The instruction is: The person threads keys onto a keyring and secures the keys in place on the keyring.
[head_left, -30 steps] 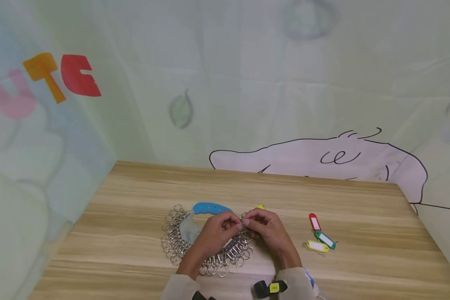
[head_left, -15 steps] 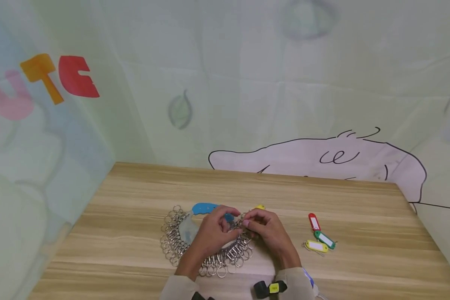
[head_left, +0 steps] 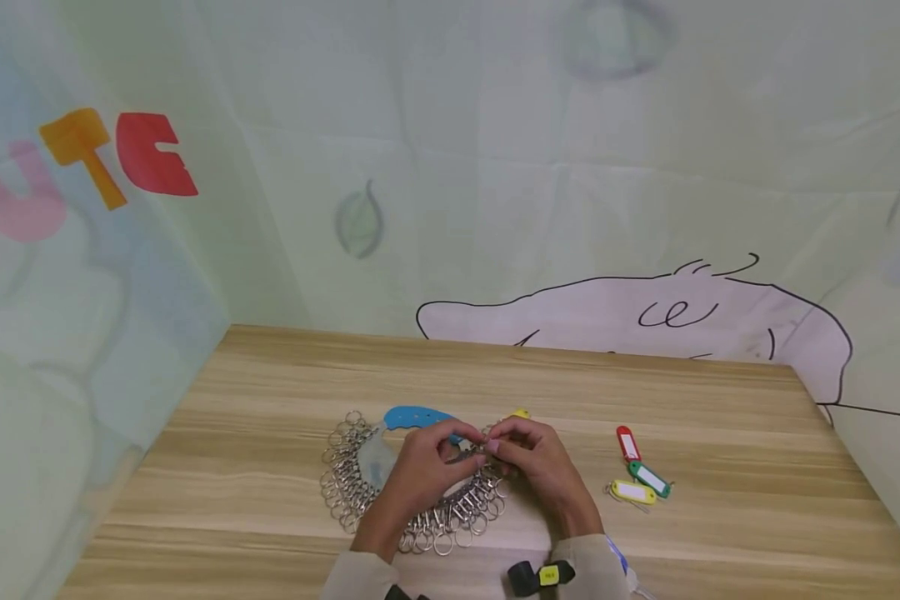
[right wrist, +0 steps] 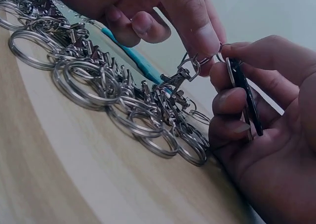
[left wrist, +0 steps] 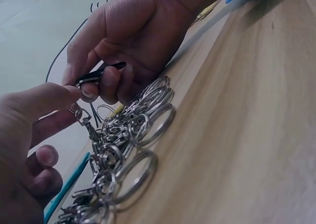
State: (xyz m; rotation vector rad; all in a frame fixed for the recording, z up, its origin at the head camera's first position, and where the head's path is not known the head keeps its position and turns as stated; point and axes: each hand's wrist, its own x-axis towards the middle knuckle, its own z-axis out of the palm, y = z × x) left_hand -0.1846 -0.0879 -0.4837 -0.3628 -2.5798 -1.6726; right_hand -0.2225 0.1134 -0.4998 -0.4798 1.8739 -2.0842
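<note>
A curved band of metal swivel clasps with split rings (head_left: 339, 483) lies on the table, fanned around a clear plate (head_left: 375, 457) with a wavy-edged blue handle (head_left: 408, 416). Above its right end both hands meet fingertip to fingertip. My left hand (head_left: 426, 471) pinches a small metal ring (right wrist: 220, 51) between thumb and forefinger, close to a raised swivel clasp (right wrist: 181, 75). My right hand (head_left: 537, 463) grips a slim black piece with a metal edge (right wrist: 242, 93). Its upper end sits right at the small ring; the exact kind of this piece I cannot tell.
To the right lie a red key tag (head_left: 627, 443), a green key tag (head_left: 650, 480) and a yellow key tag (head_left: 633, 492). Another yellow thing (head_left: 522, 413) shows behind the right hand. A blue item (head_left: 617, 553) is partly hidden by the right sleeve.
The left thumb and forefinger spread apart half a second ago and have come together again at the small ring. The right hand stays nearly still. The fanned rings have not moved noticeably.
</note>
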